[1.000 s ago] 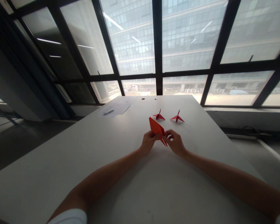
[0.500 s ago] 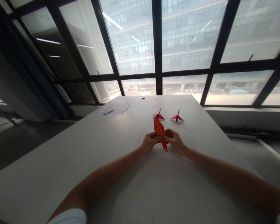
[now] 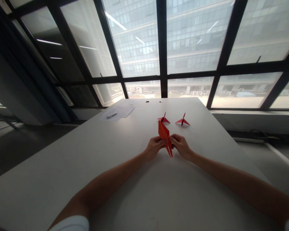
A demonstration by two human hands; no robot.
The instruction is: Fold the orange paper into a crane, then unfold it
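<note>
I hold folded orange-red paper [image 3: 163, 131] by two sides: my left hand [image 3: 154, 147] pinches one, my right hand [image 3: 181, 146] the other. Whether its lower tips touch the tabletop [image 3: 125, 141] I can't quite tell. Just beyond both hands stand two red folded figures [image 3: 182, 121]; farther, past the left hand, lie papers [image 3: 126, 111].

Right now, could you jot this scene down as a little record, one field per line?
Left hand: holding the orange folded paper
Right hand: gripping the same paper from its right side
Beyond the hands: two red paper shapes, side by side
Surface: white table
Far left of table: white sheets, small white object on top
Background: large window
</note>
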